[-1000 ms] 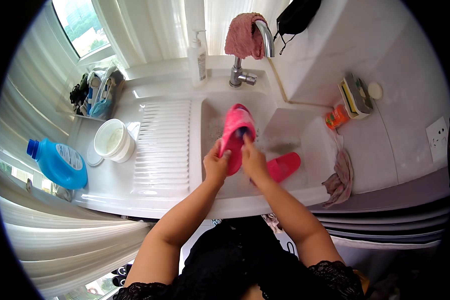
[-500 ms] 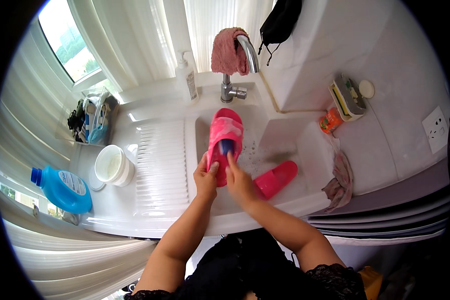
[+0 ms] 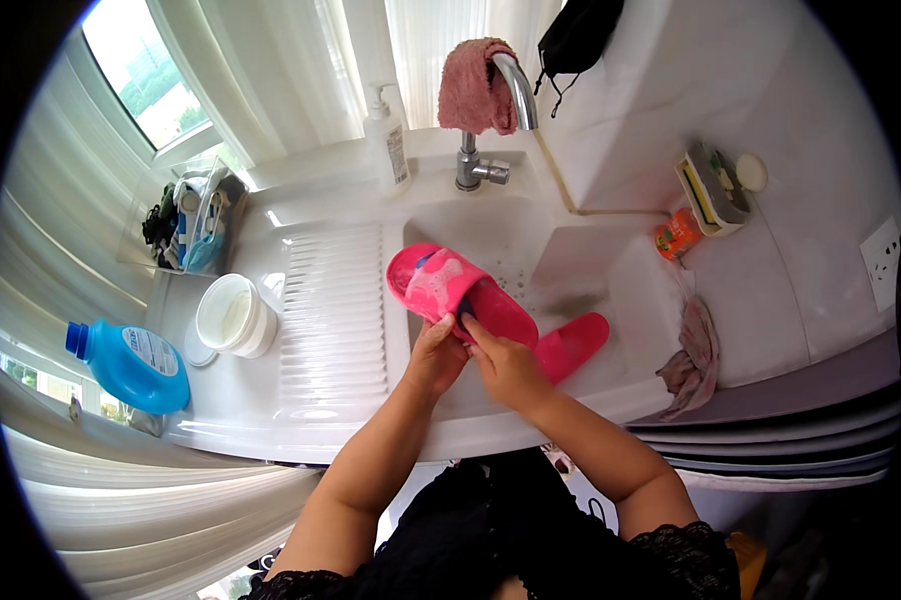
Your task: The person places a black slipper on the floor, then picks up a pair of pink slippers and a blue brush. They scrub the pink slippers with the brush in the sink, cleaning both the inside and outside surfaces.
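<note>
Seen from the head camera looking down, a person stands at a white sink (image 3: 490, 235) set in a white tabletop (image 3: 270, 400), both forearms reaching in from the near edge. The left hand (image 3: 438, 352) and the right hand (image 3: 505, 362) meet over the basin, side by side and touching, and together hold a pink slipper (image 3: 450, 285). The left hand's grip is closed around the slipper's near edge, with the fingers curled under it; the right hand's grip is pinched on the same end, where a small dark object shows between the fingertips, too hidden to identify. The slipper is tilted, its toe pointing to the far left. A second pink slipper (image 3: 572, 345) lies in the basin just to the right of the hands. At the far side stands a metal tap (image 3: 490, 120) with a pink cloth (image 3: 475, 88) draped over it, and a white pump bottle (image 3: 390, 140) just to its left. On the left, a ribbed draining board (image 3: 330, 320) lies beside a white tub (image 3: 235, 315), with a blue detergent bottle (image 3: 130, 365) nearer. On the right, a crumpled rag (image 3: 692, 355) hangs over the edge.
</note>
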Demonstrator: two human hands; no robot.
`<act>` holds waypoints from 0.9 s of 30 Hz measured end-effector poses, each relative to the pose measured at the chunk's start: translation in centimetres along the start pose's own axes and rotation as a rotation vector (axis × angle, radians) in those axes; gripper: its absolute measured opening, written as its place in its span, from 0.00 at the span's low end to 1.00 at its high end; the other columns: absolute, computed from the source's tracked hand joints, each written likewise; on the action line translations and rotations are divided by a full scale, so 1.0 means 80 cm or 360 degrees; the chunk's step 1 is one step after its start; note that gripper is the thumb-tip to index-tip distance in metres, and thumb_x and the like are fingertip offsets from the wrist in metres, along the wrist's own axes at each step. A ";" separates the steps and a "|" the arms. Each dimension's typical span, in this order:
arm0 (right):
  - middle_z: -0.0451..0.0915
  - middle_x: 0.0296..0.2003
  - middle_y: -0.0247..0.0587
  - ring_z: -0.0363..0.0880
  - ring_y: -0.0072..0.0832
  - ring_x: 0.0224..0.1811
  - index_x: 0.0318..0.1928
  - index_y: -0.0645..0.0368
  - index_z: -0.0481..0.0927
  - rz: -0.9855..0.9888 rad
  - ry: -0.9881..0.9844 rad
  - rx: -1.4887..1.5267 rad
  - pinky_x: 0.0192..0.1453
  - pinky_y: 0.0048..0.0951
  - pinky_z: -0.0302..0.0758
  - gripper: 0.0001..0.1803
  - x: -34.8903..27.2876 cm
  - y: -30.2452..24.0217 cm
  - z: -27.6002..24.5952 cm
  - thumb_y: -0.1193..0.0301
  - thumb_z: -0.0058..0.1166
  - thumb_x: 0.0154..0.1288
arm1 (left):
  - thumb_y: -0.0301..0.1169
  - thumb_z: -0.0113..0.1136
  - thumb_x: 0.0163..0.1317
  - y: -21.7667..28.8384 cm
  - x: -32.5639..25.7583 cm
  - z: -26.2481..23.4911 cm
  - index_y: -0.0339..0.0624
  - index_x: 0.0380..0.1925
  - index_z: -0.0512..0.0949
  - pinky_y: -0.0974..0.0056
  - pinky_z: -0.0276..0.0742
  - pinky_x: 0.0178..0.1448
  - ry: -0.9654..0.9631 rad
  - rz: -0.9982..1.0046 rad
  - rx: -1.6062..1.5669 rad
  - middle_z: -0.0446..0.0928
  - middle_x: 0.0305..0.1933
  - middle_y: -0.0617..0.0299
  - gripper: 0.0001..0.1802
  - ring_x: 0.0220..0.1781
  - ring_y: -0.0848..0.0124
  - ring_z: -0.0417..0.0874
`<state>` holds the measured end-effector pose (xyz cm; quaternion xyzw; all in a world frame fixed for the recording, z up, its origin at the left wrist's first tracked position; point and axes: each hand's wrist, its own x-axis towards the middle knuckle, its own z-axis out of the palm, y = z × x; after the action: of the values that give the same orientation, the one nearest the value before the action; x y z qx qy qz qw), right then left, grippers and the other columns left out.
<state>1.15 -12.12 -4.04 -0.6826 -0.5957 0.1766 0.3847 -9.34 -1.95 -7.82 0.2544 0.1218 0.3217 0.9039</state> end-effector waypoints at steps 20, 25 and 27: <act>0.77 0.28 0.55 0.78 0.52 0.28 0.63 0.46 0.68 0.0132 -0.0024 -0.0627 0.32 0.50 0.75 0.23 -0.006 0.019 -0.008 0.66 0.46 0.67 | 0.49 0.51 0.66 -0.036 0.019 0.001 0.36 0.57 0.66 0.57 0.71 0.62 0.0487 0.0073 -0.0006 0.74 0.54 0.54 0.30 0.56 0.61 0.75; 0.76 0.25 0.55 0.78 0.52 0.25 0.62 0.44 0.69 0.0137 -0.0342 -0.0722 0.30 0.51 0.76 0.22 -0.042 -0.008 -0.030 0.67 0.45 0.66 | 0.49 0.50 0.66 -0.012 0.023 -0.004 0.36 0.57 0.65 0.56 0.74 0.60 0.0523 0.0218 -0.0268 0.74 0.54 0.52 0.29 0.54 0.61 0.77; 0.76 0.25 0.55 0.78 0.52 0.25 0.62 0.45 0.70 0.0128 -0.0319 -0.0742 0.30 0.50 0.76 0.23 -0.050 0.006 -0.036 0.68 0.45 0.66 | 0.48 0.51 0.66 -0.017 0.022 -0.006 0.36 0.57 0.65 0.56 0.74 0.59 0.0529 0.0181 -0.0172 0.74 0.53 0.52 0.29 0.53 0.61 0.77</act>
<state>2.57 -16.86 -3.41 -0.7551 -0.6278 0.1165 0.1485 -7.47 -1.59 -9.05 0.1554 0.2375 0.4160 0.8639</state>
